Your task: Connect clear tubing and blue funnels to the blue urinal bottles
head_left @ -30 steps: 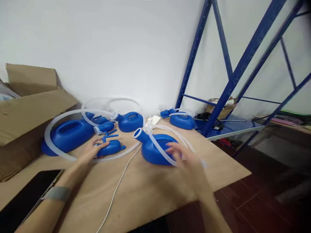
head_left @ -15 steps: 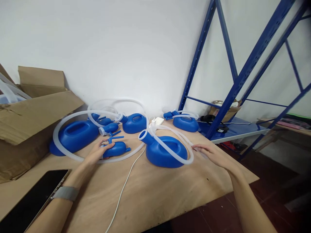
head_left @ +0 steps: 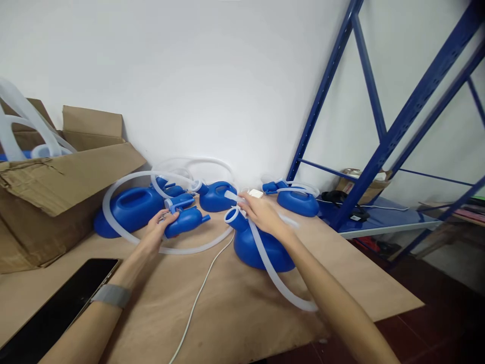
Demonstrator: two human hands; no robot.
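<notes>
My left hand (head_left: pixel 159 225) is closed on a blue plastic urinal head (head_left: pixel 187 221) with a flip lid and a short spout, lifted slightly off the table. My right hand (head_left: pixel 261 210) is closed round a translucent hose (head_left: pixel 232 196), whose end sticks out to the left of the fingers. Below that hand stands a blue urinal bottle (head_left: pixel 252 250), its open neck tilted up to the left and partly covered by my forearm. A length of hose (head_left: pixel 278 283) curves down in front of this bottle.
More blue bottles (head_left: pixel 131 207) with coiled hoses stand along the wall. A cardboard box (head_left: pixel 76 177) holding more hoses is at the left, behind a phone (head_left: pixel 60 303). A white cable (head_left: pixel 197 296) crosses the wooden table (head_left: pixel 159 313). A blue metal shelf (head_left: pixel 379 151) stands at right.
My right hand has moved left from the far side of the front bottle, taking hold of the hose. The hose loop has dropped toward the table's front. My left hand has raised the urinal head slightly.
</notes>
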